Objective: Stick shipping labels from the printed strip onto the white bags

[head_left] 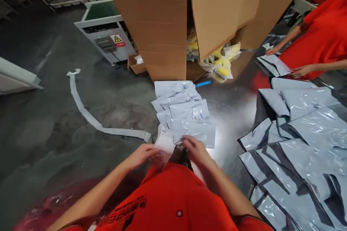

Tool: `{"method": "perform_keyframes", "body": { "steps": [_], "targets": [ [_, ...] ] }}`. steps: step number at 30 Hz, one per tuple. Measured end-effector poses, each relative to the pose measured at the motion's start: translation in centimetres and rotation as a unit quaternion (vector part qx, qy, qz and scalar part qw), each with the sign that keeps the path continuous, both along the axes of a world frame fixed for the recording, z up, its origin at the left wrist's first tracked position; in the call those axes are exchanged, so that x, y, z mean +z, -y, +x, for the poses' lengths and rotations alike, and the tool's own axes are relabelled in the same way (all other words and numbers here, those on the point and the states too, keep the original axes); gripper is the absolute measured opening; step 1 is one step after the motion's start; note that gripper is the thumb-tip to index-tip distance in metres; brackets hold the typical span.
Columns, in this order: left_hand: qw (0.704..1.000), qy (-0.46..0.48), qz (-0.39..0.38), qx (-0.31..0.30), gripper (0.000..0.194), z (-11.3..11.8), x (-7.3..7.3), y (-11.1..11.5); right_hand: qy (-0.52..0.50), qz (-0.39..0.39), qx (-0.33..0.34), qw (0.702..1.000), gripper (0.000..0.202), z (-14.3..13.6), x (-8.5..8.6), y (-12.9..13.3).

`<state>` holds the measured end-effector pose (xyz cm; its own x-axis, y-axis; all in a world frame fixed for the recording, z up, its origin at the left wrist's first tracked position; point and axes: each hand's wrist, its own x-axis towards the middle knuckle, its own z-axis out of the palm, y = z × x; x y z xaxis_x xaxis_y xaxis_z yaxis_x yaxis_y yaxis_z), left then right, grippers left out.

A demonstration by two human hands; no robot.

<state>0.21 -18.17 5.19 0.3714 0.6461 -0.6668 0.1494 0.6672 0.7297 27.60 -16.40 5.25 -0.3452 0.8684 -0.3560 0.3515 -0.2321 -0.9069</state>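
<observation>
Close to my body, my left hand [146,153] is closed on a strip of white printed labels [165,140], which hangs down in front of my red shirt. My right hand [196,149] has its fingers pinched together just right of the strip, on what looks like the thin edge of a label. Just beyond both hands lie several white plastic mailer bags [189,128], overlapping in a row on the metal table [230,112]. Printed labels show on some of them. A blue-handled tool [202,83] pokes out past the far end of the row.
A large cardboard box [168,36] stands ahead, with yellow items in clear bags [223,61] at its opening. Many grey-white mailers [306,151] are piled at right, where a co-worker in red [322,39] handles one. A pale paper strip [92,119] trails off left.
</observation>
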Motion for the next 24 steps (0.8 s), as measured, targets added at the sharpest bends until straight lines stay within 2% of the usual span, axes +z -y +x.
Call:
{"method": "perform_keyframes", "body": {
  "steps": [1,3,6,9,12,13,15,17,18,19,21,22,24],
  "targets": [
    [1.000,-0.013,0.016,-0.018,0.043,0.3,0.0,-0.1,-0.037,-0.032,-0.025,0.998,0.045,0.4,0.8,-0.3],
    [0.999,-0.005,0.022,-0.050,0.045,1.3,-0.1,-0.3,-0.088,-0.084,-0.030,0.992,0.063,1.0,2.2,-1.1],
    [0.990,0.052,0.047,-0.122,0.046,2.3,0.3,-0.7,-0.081,-0.112,-0.045,0.989,0.078,0.9,3.1,-1.6],
    [0.965,0.085,0.136,-0.209,0.041,2.0,1.1,-1.2,-0.106,-0.132,-0.078,0.983,0.068,0.5,3.3,-1.4],
    [0.955,0.058,0.130,-0.259,0.044,0.7,1.6,-2.0,-0.101,-0.157,-0.086,0.979,0.044,0.2,3.6,-0.6],
    [0.958,0.036,0.116,-0.260,0.049,0.2,1.8,-2.5,-0.074,-0.146,-0.104,0.981,0.041,0.0,3.7,-0.2],
    [0.963,-0.015,0.107,-0.247,0.073,-0.1,2.3,-3.4,-0.023,-0.103,-0.144,0.984,0.041,-0.6,3.9,0.8],
    [0.964,-0.048,0.129,-0.229,0.092,0.5,2.9,-4.4,0.001,-0.075,-0.145,0.987,0.043,-1.6,4.1,2.0],
    [0.962,-0.053,0.146,-0.224,0.089,1.3,3.2,-4.7,0.008,-0.069,-0.137,0.988,0.045,-2.2,4.1,2.7],
    [0.960,-0.050,0.164,-0.223,0.076,2.2,3.4,-5.0,0.015,-0.062,-0.132,0.989,0.046,-2.6,4.3,3.3],
    [0.954,-0.052,0.193,-0.222,0.039,4.4,3.5,-5.1,0.034,-0.043,-0.142,0.988,0.044,-3.3,4.5,4.6],
    [0.951,-0.058,0.202,-0.225,0.032,5.5,3.3,-5.0,0.045,-0.035,-0.158,0.986,0.040,-3.4,4.5,5.1],
    [0.945,-0.077,0.211,-0.239,0.040,7.4,2.6,-4.8,0.066,-0.021,-0.192,0.979,0.035,-3.1,4.4,6.1]
  ]
}}
